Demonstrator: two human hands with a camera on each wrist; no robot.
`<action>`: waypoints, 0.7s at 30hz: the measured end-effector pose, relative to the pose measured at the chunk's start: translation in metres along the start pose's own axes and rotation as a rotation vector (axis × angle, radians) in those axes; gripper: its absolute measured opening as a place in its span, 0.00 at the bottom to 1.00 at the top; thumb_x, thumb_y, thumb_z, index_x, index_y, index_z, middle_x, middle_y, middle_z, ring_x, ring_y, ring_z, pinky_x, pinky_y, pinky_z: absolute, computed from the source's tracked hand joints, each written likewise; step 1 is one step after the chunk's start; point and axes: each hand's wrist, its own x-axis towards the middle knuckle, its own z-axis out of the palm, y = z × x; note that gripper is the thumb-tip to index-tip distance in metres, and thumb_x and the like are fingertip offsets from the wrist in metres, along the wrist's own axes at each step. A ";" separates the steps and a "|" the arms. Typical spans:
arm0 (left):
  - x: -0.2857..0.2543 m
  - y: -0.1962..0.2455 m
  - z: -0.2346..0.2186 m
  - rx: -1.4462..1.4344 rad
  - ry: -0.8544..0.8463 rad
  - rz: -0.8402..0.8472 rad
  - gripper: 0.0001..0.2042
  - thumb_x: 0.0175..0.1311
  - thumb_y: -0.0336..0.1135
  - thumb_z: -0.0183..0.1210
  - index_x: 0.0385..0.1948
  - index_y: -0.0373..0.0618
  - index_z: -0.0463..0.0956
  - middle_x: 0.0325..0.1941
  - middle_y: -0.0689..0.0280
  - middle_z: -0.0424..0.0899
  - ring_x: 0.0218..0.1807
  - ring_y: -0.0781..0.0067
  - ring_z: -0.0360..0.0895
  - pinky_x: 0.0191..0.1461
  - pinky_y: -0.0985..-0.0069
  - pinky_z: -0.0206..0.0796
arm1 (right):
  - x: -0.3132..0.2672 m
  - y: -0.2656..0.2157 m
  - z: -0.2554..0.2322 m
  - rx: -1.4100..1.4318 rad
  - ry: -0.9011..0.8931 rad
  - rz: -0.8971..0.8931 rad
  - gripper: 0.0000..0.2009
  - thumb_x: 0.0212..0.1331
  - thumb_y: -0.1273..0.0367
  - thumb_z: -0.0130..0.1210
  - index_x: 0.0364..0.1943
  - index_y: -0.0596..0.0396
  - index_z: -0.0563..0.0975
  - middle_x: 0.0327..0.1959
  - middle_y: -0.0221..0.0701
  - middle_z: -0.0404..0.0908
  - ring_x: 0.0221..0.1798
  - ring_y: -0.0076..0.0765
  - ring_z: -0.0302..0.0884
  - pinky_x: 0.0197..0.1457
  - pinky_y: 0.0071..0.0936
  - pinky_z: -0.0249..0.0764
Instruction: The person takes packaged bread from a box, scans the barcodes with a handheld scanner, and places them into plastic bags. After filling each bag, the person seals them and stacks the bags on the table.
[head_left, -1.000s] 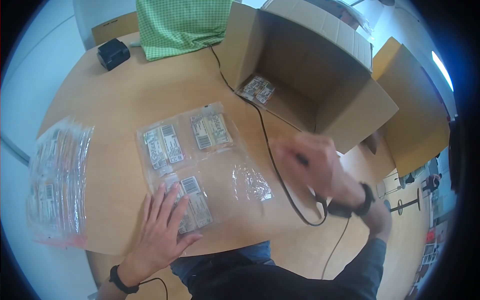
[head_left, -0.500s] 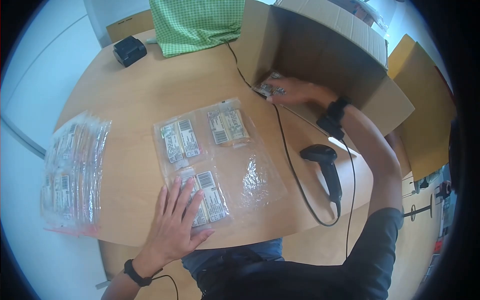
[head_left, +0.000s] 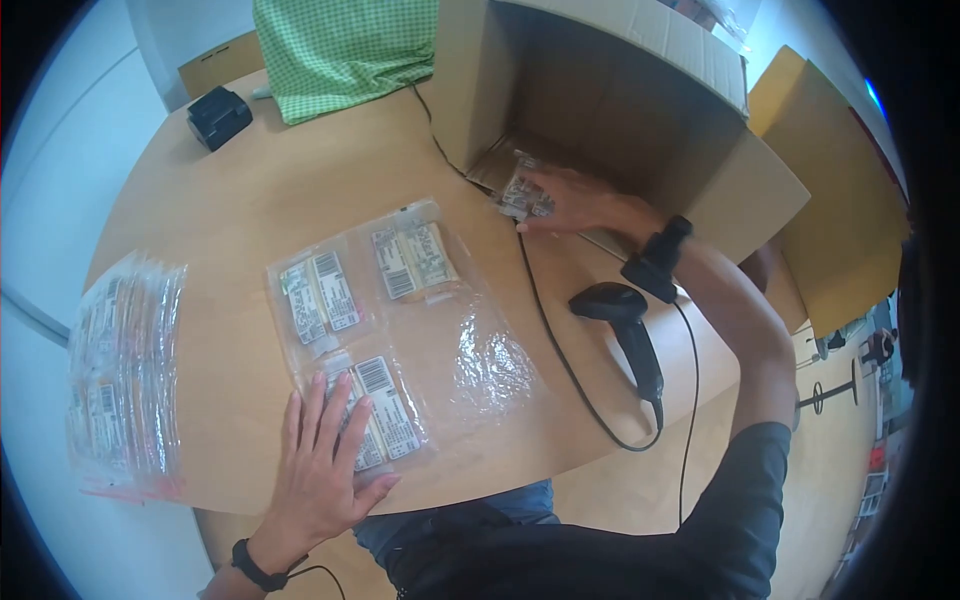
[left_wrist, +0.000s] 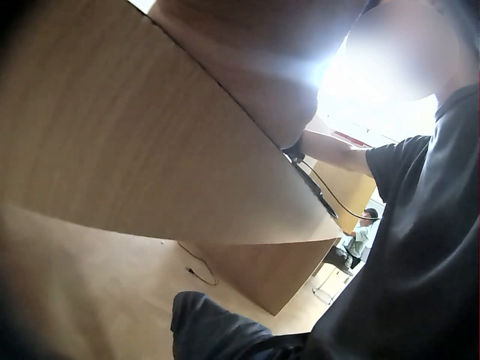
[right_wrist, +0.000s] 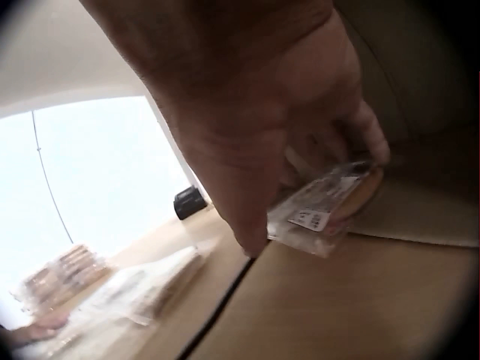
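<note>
My right hand (head_left: 580, 205) grips a small clear packet (head_left: 522, 192) with printed labels at the front left corner of the cardboard box (head_left: 620, 110). In the right wrist view, the fingers curl over the packet's far edge, and a pinkish-tan item shows under its label. My left hand (head_left: 325, 470) lies with its fingers spread on the lower left of a clear plastic pocket sheet (head_left: 490, 365). Labelled packets (head_left: 318, 295) fill three of its pockets, one of them partly under the left fingers. The left wrist view shows mostly tabletop, not that hand's fingers.
A black barcode scanner (head_left: 625, 335) lies right of the sheet, its cable (head_left: 548, 320) running between sheet and box. At the far left is a stack of filled plastic sheets (head_left: 125, 375). Farther back are a black device (head_left: 220, 118) and a green checked cloth (head_left: 345, 55).
My right hand has gone from over the scanner to the box, taken the packet inside and drawn it slightly toward the front edge. The left hand has stayed on the sheet.
</note>
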 end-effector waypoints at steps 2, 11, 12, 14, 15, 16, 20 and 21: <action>0.001 -0.001 -0.001 0.010 0.000 0.005 0.40 0.71 0.61 0.56 0.74 0.38 0.60 0.82 0.43 0.54 0.83 0.33 0.46 0.82 0.38 0.35 | 0.005 0.006 0.010 -0.033 0.052 -0.073 0.37 0.62 0.49 0.62 0.71 0.55 0.70 0.67 0.50 0.74 0.70 0.59 0.71 0.73 0.48 0.68; -0.001 -0.002 -0.001 -0.007 0.000 -0.007 0.40 0.73 0.64 0.51 0.75 0.40 0.60 0.82 0.42 0.53 0.83 0.32 0.46 0.82 0.38 0.35 | -0.020 -0.018 -0.031 0.071 0.104 0.054 0.17 0.66 0.57 0.58 0.50 0.52 0.84 0.49 0.50 0.86 0.54 0.58 0.83 0.57 0.52 0.79; -0.002 -0.003 -0.002 -0.020 0.017 0.006 0.40 0.73 0.66 0.50 0.75 0.41 0.60 0.82 0.41 0.52 0.83 0.31 0.46 0.82 0.37 0.34 | -0.024 -0.019 -0.030 0.068 0.105 0.055 0.17 0.66 0.57 0.58 0.50 0.52 0.84 0.49 0.50 0.86 0.54 0.58 0.83 0.57 0.52 0.79; -0.002 -0.005 -0.002 -0.030 0.036 0.023 0.41 0.73 0.67 0.49 0.75 0.42 0.60 0.82 0.40 0.52 0.83 0.30 0.46 0.82 0.37 0.34 | -0.032 -0.020 -0.025 0.049 0.334 0.010 0.18 0.65 0.58 0.58 0.52 0.53 0.84 0.51 0.52 0.85 0.55 0.60 0.82 0.59 0.52 0.78; -0.003 -0.007 -0.001 -0.079 0.068 0.034 0.41 0.72 0.68 0.49 0.75 0.42 0.60 0.81 0.39 0.52 0.83 0.30 0.46 0.82 0.36 0.35 | -0.029 -0.017 -0.022 0.049 0.340 0.014 0.18 0.65 0.58 0.58 0.52 0.53 0.84 0.51 0.52 0.85 0.55 0.60 0.82 0.59 0.52 0.78; -0.003 -0.008 0.000 -0.129 0.098 0.045 0.42 0.72 0.69 0.48 0.75 0.43 0.61 0.81 0.38 0.51 0.82 0.29 0.46 0.82 0.36 0.36 | -0.023 -0.012 -0.016 0.072 0.224 0.064 0.18 0.65 0.58 0.58 0.52 0.54 0.83 0.50 0.53 0.85 0.55 0.61 0.82 0.60 0.52 0.78; -0.006 -0.003 -0.002 -0.070 0.071 0.086 0.40 0.73 0.68 0.47 0.74 0.42 0.62 0.81 0.38 0.51 0.82 0.29 0.45 0.82 0.37 0.39 | -0.015 0.008 0.015 -0.192 0.167 -0.082 0.15 0.68 0.60 0.56 0.53 0.48 0.83 0.46 0.47 0.87 0.48 0.62 0.84 0.51 0.53 0.81; -0.006 -0.002 -0.003 -0.090 0.083 0.113 0.39 0.75 0.66 0.47 0.74 0.40 0.63 0.81 0.38 0.53 0.82 0.29 0.47 0.81 0.39 0.41 | -0.013 0.009 0.009 -0.197 0.169 -0.096 0.15 0.68 0.60 0.56 0.53 0.48 0.83 0.46 0.47 0.87 0.48 0.62 0.84 0.51 0.53 0.81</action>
